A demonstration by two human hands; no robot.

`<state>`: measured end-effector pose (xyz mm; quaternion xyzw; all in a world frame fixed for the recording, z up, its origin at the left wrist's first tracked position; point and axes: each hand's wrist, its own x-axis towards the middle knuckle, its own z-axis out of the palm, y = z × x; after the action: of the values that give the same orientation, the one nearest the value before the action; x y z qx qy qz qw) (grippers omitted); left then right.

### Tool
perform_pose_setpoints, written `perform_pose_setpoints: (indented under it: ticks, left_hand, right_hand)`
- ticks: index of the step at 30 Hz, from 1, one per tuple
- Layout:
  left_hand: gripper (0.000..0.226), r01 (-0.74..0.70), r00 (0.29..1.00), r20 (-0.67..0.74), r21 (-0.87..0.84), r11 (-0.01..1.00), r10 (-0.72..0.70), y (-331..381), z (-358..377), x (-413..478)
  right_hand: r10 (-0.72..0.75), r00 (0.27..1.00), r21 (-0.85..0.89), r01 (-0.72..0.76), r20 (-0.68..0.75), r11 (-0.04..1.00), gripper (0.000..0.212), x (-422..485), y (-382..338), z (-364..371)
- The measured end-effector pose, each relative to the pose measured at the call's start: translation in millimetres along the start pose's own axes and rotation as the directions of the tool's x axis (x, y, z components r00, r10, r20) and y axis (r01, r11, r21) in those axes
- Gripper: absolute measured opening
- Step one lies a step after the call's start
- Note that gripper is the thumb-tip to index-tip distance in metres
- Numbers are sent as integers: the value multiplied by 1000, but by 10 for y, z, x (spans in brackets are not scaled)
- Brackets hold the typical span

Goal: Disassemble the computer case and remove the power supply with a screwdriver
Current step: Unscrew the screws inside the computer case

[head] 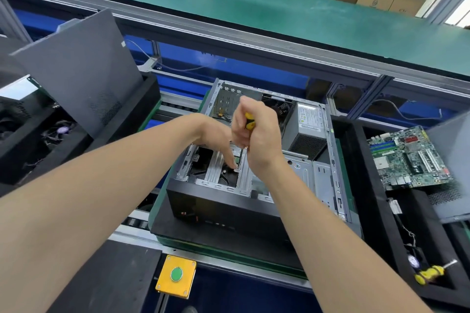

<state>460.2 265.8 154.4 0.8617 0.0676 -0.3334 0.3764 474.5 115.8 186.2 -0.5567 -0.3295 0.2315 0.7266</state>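
The open computer case held the power supply at its 1 o'clock corner, while the right hand gripped the upright screwdriver and the left hand touched a straight index finger beside its tip.

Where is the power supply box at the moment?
In the head view, the grey power supply sits in the far right corner of the open computer case, just right of the right hand gripping the screwdriver.

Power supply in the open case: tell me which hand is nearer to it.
Right. The right hand, holding the screwdriver, sits just image-left of the power supply; the left hand is farther left, beyond the right one, its fingertip down by the screwdriver's tip.
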Motion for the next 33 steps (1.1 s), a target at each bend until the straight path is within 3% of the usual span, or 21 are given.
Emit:
perform_pose_setpoints:
  ticks: [2,5,11,16,19,21,25,29,33]
  left_hand:
    - [83,-1,1000,1,-9,1000,1,-2,12,-10]
    - [89,1,1000,-31,-38,999,-2,-4,16,-3]
    - [73,22,999,-43,-55,998,-25,-21,24,11]
    - [96,41,997,-58,-59,997,-44,-34,21,16]
    - [101,86,992,-88,-61,994,-91,-65,25,36]
    - [110,73,992,-102,-48,996,-78,-73,35,34]
    - [114,15,998,-66,-36,999,-17,-40,32,5]
    - [110,27,999,-39,-15,1000,-28,-40,1,27]
    - [109,37,999,-22,-22,999,-37,-33,-14,57]
  right_hand:
    - [11,1000,-40,-11,12,999,45,27,-6,42]
    - [111,993,81,-115,46,990,49,98,-47,-41]
    - [195,893,106,-258,406,960,48,192,-66,-154]
    - [190,962,188,-227,197,956,27,184,-50,-143]
    - [128,984,26,-132,122,991,23,104,-37,-33]
    - [78,997,-54,-78,-5,995,18,79,-86,36]
    - [67,955,-48,-84,-289,995,24,63,-83,114]
    - [44,911,73,-15,-409,997,28,59,-20,139]
    - [57,930,79,-30,-362,996,24,126,-13,95]
